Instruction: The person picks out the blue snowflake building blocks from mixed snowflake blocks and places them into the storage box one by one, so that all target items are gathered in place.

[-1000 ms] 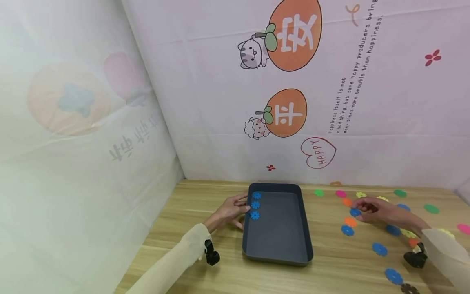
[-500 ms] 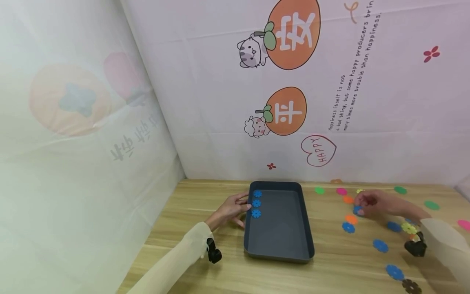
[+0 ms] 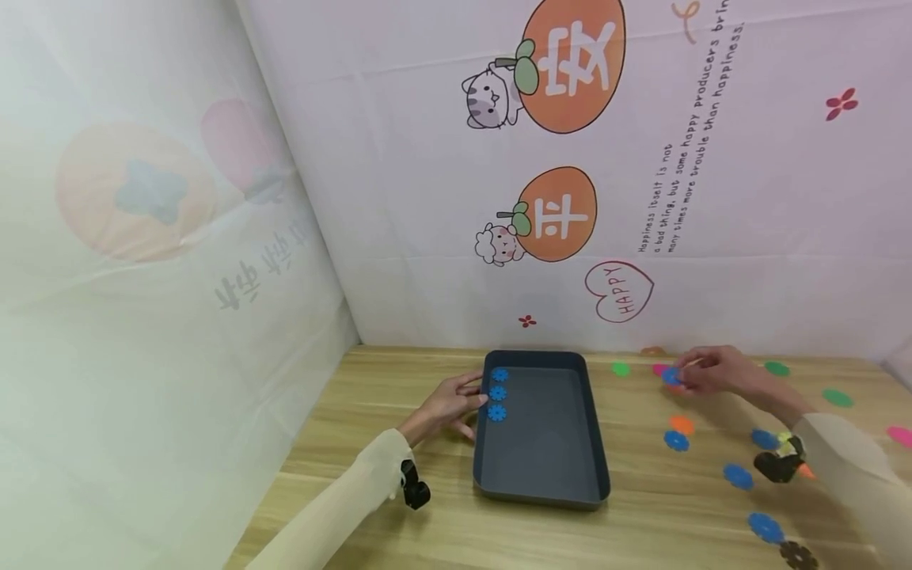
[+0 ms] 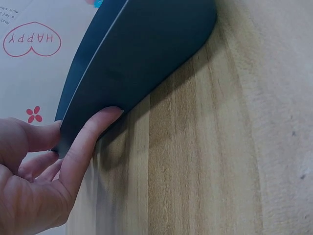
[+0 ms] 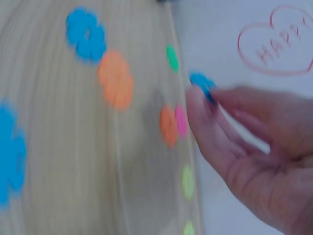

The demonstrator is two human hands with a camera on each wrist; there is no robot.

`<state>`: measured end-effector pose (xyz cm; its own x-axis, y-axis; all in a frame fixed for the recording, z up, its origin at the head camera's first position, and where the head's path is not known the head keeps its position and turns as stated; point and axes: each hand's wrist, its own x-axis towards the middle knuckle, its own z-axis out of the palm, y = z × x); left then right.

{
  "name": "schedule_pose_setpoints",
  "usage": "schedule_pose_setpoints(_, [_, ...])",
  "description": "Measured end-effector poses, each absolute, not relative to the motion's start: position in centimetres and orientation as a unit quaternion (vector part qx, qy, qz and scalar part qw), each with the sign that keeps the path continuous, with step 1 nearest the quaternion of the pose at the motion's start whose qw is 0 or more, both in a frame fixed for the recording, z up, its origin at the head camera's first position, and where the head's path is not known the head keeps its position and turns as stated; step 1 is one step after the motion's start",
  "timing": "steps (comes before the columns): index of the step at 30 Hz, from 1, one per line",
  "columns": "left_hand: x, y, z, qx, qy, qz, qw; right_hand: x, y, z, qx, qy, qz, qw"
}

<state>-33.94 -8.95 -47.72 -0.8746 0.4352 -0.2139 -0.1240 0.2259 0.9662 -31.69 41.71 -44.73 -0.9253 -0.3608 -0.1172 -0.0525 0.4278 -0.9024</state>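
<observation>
My right hand (image 3: pixel 720 370) pinches a blue notched snowflake disc (image 3: pixel 670 375) between thumb and fingertips. In the head view this disc is over a pink disc (image 3: pixel 659 369) and an orange one. The right wrist view shows the same blue disc (image 5: pixel 201 81) lifted above the tabletop. My left hand (image 3: pixel 445 408) rests against the left side of a dark grey rectangular tray (image 3: pixel 545 443). One long digit (image 4: pixel 90 134) lies along the tray's outer wall, and other fingertips touch its rim. Three blue discs (image 3: pixel 498 393) lie in a column inside the tray, along its left wall.
Right of the tray, loose discs lie scattered on the wooden table (image 3: pixel 641 522): a light green disc (image 3: pixel 621 369), an orange disc (image 3: pixel 681 425), a brown disc (image 3: pixel 798 555) and several blue ones (image 3: pixel 738 476). A printed white cloth (image 3: pixel 427 301) hangs behind the table.
My right hand has picked up a blue disc and moved it up and slightly left, away from the table. The left hand and the tray stay nearly in place.
</observation>
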Motion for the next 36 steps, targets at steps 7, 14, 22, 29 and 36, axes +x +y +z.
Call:
schedule_pose_setpoints(7, [-33.9, -8.8, -47.6, 0.103, 0.744, 0.619, 0.229, -32.3, 37.8, -43.6, -0.064, 0.775, -0.611, 0.15])
schedule_pose_setpoints(14, [-33.7, -8.6, -47.4, 0.099, 0.745, 0.622, 0.219, -32.6, 33.7, -42.8, -0.082, 0.75, -0.635, 0.164])
schedule_pose_setpoints(22, [-33.7, -8.7, -47.4, 0.101, 0.749, 0.62, 0.211, -33.6, 29.6, -42.7, -0.1, 0.728, -0.645, 0.21])
schedule_pose_setpoints(29, [-33.4, -8.8, -47.3, 0.103, 0.748, 0.621, 0.207, -34.1, 25.8, -42.8, -0.123, 0.736, -0.621, 0.238])
schedule_pose_setpoints(36, [-33.2, -8.8, -47.6, 0.111, 0.753, 0.615, 0.205, -33.9, 22.2, -43.8, -0.118, 0.756, -0.59, 0.258])
